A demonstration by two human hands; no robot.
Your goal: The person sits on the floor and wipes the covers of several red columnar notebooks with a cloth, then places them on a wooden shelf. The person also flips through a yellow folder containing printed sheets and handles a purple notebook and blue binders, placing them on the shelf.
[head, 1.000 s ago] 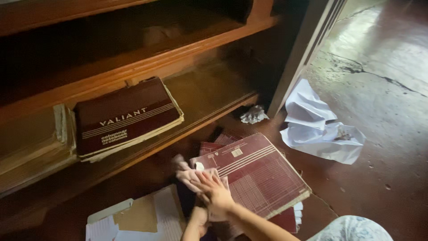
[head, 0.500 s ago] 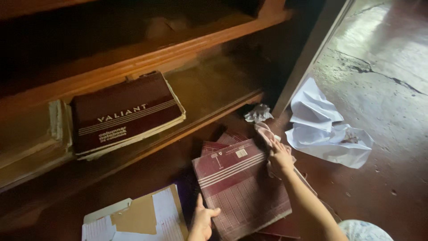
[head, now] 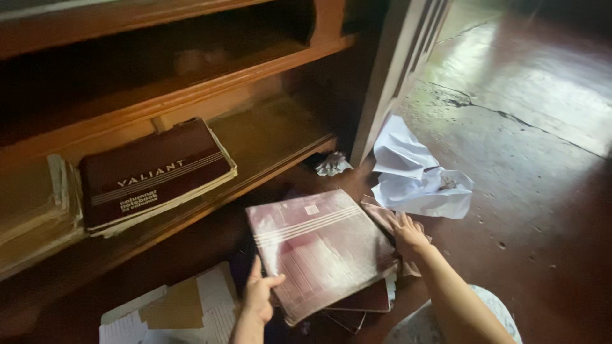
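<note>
Fingers (head: 271,281) of the left hand (head: 260,298) pinch the large maroon ruled notebook's (head: 319,245) near-left corner; right hand (head: 408,233) presses a pinkish cloth (head: 382,216) along its right edge.

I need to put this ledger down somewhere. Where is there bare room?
Free: the shelf board right of the dark maroon notebook, and the floor right of the crumpled white paper. Crowded: around the held maroon ledger, with loose papers lower left.
</note>
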